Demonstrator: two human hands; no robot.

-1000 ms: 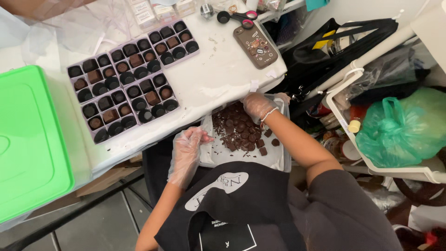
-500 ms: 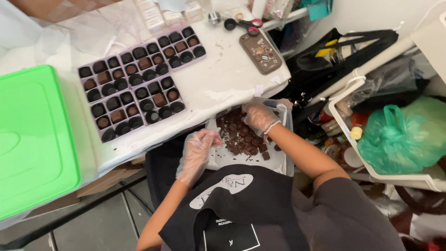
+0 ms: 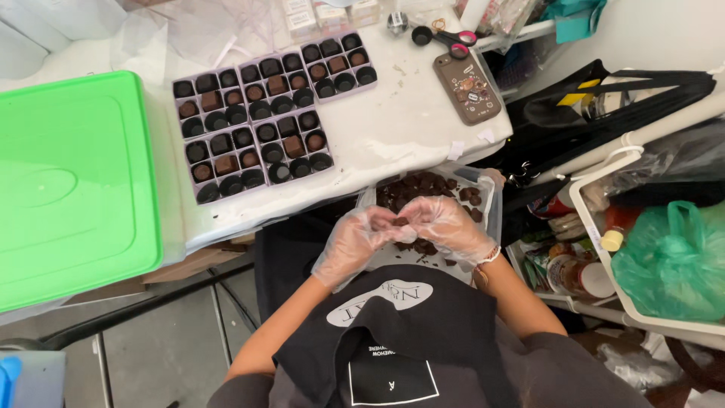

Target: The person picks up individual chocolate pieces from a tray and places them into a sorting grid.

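Note:
Both my hands wear clear plastic gloves and meet over a clear container of dark chocolates point(image 3: 476, 198) resting on my lap. My left hand point(image 3: 353, 240) and my right hand point(image 3: 447, 225) pinch a small chocolate piece point(image 3: 399, 221) between their fingertips. On the white table point(image 3: 408, 128) ahead lie several dark compartment trays point(image 3: 260, 113), with chocolates in some cups and others bare. The trays are out of reach of both hands, about a hand's length beyond the container.
A green plastic lid point(image 3: 68, 181) covers a box at the left. A phone in a decorated case point(image 3: 467, 87) and scissors point(image 3: 445, 38) lie at the table's far right. A black bag point(image 3: 604, 98), a white basket rim point(image 3: 596, 227) and a green plastic bag point(image 3: 672, 264) crowd the right.
My left hand rose from my lap to join my right hand over the container, and the two now hold one chocolate together. The camera view shifted slightly down.

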